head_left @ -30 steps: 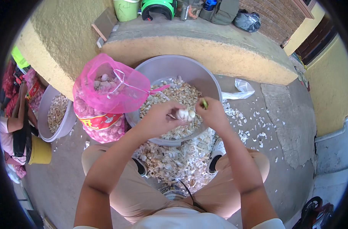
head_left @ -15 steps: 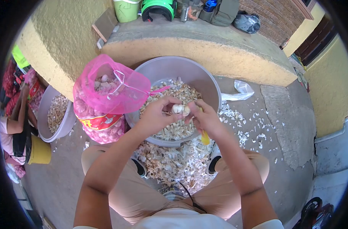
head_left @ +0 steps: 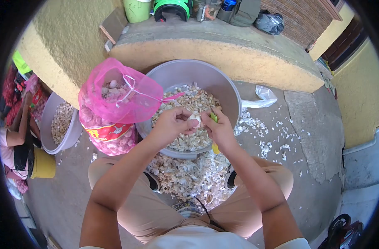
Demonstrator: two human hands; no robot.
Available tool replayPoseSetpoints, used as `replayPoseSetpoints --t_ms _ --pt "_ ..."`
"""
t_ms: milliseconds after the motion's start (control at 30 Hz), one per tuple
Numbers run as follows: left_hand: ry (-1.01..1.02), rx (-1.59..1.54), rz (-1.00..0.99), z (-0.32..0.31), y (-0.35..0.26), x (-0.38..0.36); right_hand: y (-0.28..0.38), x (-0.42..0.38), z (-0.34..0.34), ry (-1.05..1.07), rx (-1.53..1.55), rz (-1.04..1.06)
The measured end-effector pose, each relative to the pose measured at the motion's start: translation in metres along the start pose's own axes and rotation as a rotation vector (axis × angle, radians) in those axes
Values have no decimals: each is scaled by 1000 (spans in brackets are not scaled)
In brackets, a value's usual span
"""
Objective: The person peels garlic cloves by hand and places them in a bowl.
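My left hand [head_left: 173, 126] is closed around a whitish garlic bulb [head_left: 194, 119], thumb and fingers pinching it above the tub. My right hand [head_left: 219, 128] meets the bulb from the other side, its fingertips against the skin. Gripped in that same hand is a slim yellow tool [head_left: 215, 148], showing yellow-green above the fingers and yellow below the palm; its working end is hidden. Under both hands stands a large grey tub [head_left: 189, 66] holding many loose garlic cloves [head_left: 198, 97], with papery pieces toward its near side.
A pink mesh bag [head_left: 110, 139] of garlic leans beside the tub's left. Garlic skins [head_left: 185, 174] are heaped between my feet. Further left, a person [head_left: 17, 137] sits by another tub [head_left: 69, 137] of cloves and a yellow bucket [head_left: 44, 164]. A concrete ledge [head_left: 222, 54] runs behind.
My right hand has turned and shifted slightly, bringing the tool's yellow-green upper end into view. The garlic bulb has been turned in my left hand's fingers.
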State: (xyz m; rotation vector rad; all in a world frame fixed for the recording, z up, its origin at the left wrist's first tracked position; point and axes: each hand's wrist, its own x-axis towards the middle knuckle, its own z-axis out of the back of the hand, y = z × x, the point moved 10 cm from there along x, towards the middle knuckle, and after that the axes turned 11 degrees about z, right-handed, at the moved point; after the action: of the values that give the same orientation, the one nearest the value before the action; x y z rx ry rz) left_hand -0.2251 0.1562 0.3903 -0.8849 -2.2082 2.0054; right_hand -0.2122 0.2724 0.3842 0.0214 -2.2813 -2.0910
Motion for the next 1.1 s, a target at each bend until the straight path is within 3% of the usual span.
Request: replayPoseSetpoints --t_ms 100,267,467,667,767,867,1067,1100 --pt "2 -8 14 2 4 1 -5 -6 -6 -11 203 -133" --pt "34 -69 45 4 10 3 -4 -7 -8 32 173 -154" --pt "208 -178 106 -3 9 3 -10 -5 -6 134 276 -262" --pt "403 -548 252 -13 9 5 -5 -3 -10 121 303 -233" --pt "307 -346 264 -16 18 9 0 -2 -11 85 212 -170" --pt "80 211 55 -17 7 5 -3 -2 -12 92 152 -167" --pt "44 440 47 -7 10 11 -3 -3 -14 96 129 -159" --pt "81 358 73 -9 12 10 -3 -3 -14 111 116 -152"
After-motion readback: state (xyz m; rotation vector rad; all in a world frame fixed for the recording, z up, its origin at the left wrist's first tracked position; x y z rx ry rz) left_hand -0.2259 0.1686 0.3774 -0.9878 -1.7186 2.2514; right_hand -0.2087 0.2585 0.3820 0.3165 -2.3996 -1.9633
